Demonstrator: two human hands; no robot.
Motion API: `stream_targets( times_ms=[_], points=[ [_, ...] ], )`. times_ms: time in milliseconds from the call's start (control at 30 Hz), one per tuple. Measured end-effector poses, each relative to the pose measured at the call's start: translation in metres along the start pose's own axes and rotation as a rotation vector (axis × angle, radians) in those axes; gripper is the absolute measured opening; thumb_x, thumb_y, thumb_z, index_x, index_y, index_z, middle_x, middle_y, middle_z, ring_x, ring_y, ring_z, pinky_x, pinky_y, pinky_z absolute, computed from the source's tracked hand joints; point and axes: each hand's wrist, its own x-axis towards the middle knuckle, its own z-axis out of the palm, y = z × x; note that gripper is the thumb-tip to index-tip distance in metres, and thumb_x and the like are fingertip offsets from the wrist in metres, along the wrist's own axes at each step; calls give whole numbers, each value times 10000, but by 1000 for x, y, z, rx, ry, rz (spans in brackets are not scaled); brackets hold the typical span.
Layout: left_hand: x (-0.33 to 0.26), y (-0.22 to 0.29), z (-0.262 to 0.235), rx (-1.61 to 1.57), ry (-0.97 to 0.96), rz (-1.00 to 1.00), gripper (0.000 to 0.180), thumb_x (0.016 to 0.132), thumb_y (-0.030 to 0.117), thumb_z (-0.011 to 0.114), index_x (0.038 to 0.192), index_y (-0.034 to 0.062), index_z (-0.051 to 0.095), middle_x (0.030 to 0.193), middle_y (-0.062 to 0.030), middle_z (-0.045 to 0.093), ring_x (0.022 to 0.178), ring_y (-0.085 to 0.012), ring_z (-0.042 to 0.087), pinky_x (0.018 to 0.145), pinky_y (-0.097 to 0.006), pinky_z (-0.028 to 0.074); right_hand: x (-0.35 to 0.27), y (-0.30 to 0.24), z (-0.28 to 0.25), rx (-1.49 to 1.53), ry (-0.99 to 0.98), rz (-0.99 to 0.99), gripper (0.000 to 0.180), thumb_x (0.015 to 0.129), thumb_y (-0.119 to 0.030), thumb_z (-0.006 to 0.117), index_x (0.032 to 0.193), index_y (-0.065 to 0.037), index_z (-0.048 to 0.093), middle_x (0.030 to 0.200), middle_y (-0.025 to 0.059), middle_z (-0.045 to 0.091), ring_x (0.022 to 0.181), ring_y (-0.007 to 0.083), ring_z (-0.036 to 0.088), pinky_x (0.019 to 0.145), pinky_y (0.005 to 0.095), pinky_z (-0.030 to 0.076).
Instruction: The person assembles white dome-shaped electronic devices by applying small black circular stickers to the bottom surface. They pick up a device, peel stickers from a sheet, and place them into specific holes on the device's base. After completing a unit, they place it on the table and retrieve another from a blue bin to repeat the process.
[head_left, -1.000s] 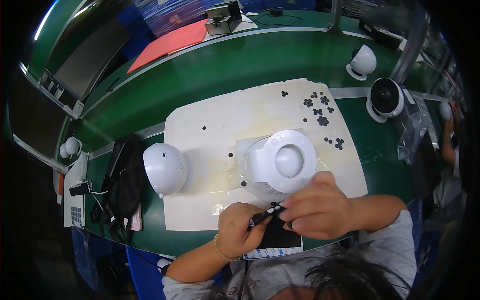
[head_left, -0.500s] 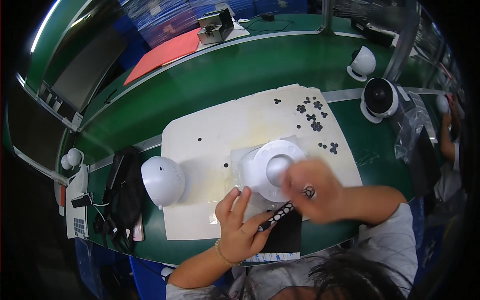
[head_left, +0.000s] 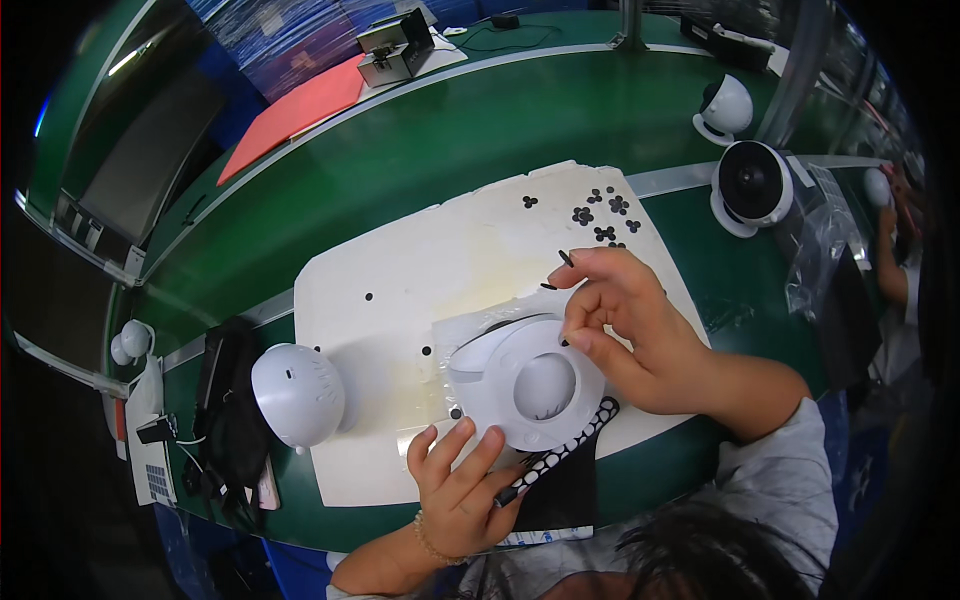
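Note:
A white dome-shaped device (head_left: pixel 468 358) lies on a clear plastic sheet, its round ring-shaped base (head_left: pixel 507 408) facing up. At the base's right edge is my right hand (head_left: pixel 645 330). Its fingers are curved, with small black round pads (head_left: pixel 567 258) clinging to the fingertips and another dark spot at the thumb tip. My left hand (head_left: pixel 460 490) pinches the near end of a curled black strip with white round cut-outs (head_left: pixel 553 458). Its other fingers are spread beside the base. Beneath that strip is a plain black sheet (head_left: pixel 570 490).
A second white dome device (head_left: pixel 297 395) stands left on the white board (head_left: pixel 400 240). Black pads (head_left: pixel 583 216) cluster at the board's far right. Black-faced round devices (head_left: pixel 752 185) stand beyond, beside clear bags (head_left: pixel 822 255). A black bag (head_left: pixel 235 400) lies left.
My right hand has lifted away from the strip and opened out, showing pads on its fingertips. The device's base has turned slightly. The whole view has shifted.

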Motion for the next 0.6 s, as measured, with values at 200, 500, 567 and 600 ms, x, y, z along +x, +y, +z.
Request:
stream_targets(
  times_ms=[200,500,567,600],
  points=[
    [2,0,-1,-17,-7,4,206,639,176,629,831,101,626,1183,-99,514,1160,-298,396,944,-458,233,-3,2,3,-128,72,-113,497,760,88,479,1223,-30,342,1069,144,462,740,168,515,721,281,427],
    [2,0,1,-8,24,7,214,641,156,633,845,89,630,1185,-111,511,1154,-309,406,937,-456,247,2,-7,8,-438,161,-338,506,755,2,548,1219,-57,356,872,58,564,796,244,533,805,374,356],
    [4,1,2,-13,34,16,208,638,154,634,837,92,627,1185,-109,512,1152,-306,409,937,-454,247,6,-3,13,-246,119,-246,516,764,-4,539,1234,-58,333,861,53,558,815,236,529,838,376,328],
    [4,1,3,-15,34,17,206,638,153,634,835,94,625,1186,-108,512,1153,-304,409,938,-453,247,10,-1,17,-201,79,-233,522,768,-6,535,1241,-57,319,850,52,555,821,235,527,852,375,316]
  ],
)
